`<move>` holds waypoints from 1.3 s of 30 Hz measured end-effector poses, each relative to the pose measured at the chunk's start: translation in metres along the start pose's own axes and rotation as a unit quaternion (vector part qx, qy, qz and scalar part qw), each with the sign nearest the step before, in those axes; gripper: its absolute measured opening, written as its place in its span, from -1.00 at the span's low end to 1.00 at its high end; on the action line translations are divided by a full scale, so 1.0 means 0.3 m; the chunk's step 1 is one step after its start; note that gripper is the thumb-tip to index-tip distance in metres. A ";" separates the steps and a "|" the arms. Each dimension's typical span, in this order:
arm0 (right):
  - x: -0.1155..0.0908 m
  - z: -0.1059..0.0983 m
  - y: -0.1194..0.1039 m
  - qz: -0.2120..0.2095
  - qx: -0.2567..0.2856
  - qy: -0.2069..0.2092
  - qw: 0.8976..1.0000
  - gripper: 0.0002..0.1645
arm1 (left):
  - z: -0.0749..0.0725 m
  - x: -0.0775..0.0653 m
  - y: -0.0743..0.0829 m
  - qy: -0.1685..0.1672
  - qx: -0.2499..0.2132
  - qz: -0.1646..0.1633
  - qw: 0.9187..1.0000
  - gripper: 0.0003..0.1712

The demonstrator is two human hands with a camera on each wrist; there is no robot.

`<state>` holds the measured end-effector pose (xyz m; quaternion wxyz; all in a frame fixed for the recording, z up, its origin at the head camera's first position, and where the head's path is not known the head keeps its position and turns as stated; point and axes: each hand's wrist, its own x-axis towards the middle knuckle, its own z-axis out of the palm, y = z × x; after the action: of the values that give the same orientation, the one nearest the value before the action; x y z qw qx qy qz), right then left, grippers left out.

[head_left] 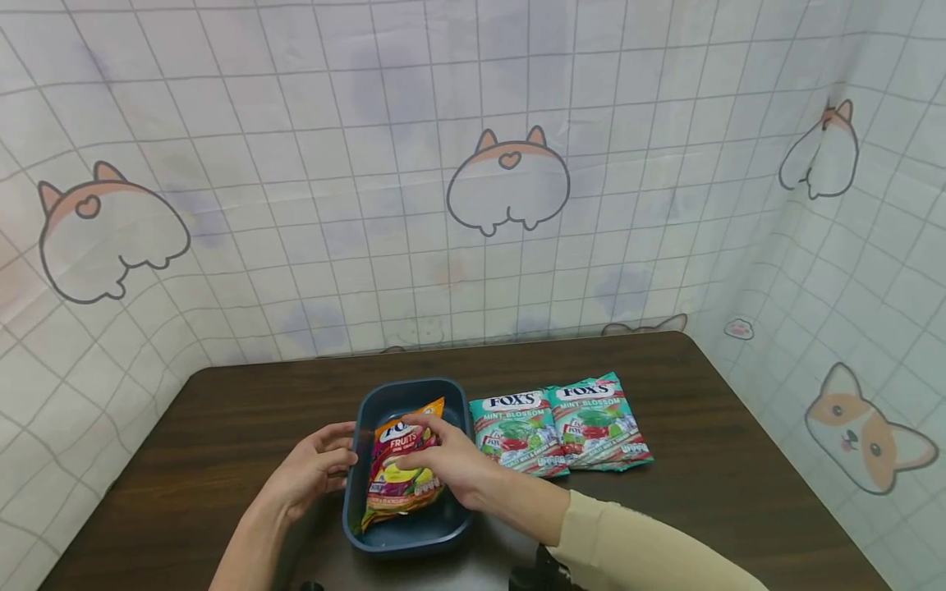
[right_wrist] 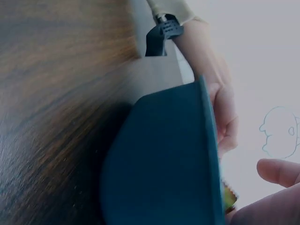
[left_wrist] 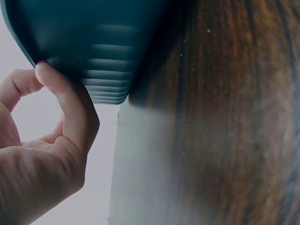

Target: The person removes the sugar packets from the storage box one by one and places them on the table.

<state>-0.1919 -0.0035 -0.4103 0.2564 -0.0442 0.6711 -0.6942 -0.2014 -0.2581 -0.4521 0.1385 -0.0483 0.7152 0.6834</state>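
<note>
A dark blue plastic bin (head_left: pixel 409 544) stands on the table. In it lies an orange and purple Fox's Fruits candy bag (head_left: pixel 392 484), slightly slanted. My left hand (head_left: pixel 321 464) pinches the bin's left rim; in the left wrist view thumb and finger meet at the edge of the bin (left_wrist: pixel 108 42). From the right, my right hand (head_left: pixel 451 460) reaches over the rim, its thumb and forefinger spread apart over the upper part of the bag. The right wrist view shows the bin's outer wall (right_wrist: pixel 159 159) and a bit of the bag (right_wrist: pixel 229 197) at the rim.
Right of the bin, two stacks of green Fox's Mint Blossom candy bags (head_left: pixel 517 431) lie side by side on the dark wooden table (head_left: pixel 244 419). A white grid-patterned cloth (head_left: pixel 332 246) with cartoon dogs hangs behind and at the sides.
</note>
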 end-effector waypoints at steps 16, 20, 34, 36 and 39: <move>0.044 -0.002 0.029 -0.032 -0.063 -0.049 0.996 -0.26 | 0.002 0.001 0.001 -0.016 -0.001 0.010 1.000 -0.25; 0.049 -0.006 0.039 -0.047 -0.125 -0.050 0.990 -0.24 | 0.001 -0.001 0.003 -0.018 -0.002 0.010 1.000 -0.26; 0.058 -0.006 0.052 -0.069 -0.195 -0.043 0.978 -0.22 | -0.003 -0.004 0.013 -0.018 -0.011 0.003 1.000 -0.25; 0.055 -0.006 0.049 -0.064 -0.186 -0.041 0.980 -0.24 | -0.004 -0.005 0.011 -0.018 -0.011 0.002 1.000 -0.25; 0.050 -0.008 0.046 -0.059 -0.175 -0.044 0.982 -0.23 | -0.004 -0.004 0.007 -0.017 -0.011 0.001 1.000 -0.25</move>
<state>-0.2017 -0.0070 -0.4280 0.2321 -0.1584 0.7665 -0.5775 -0.2009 -0.2594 -0.4497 0.1492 -0.0380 0.7052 0.6921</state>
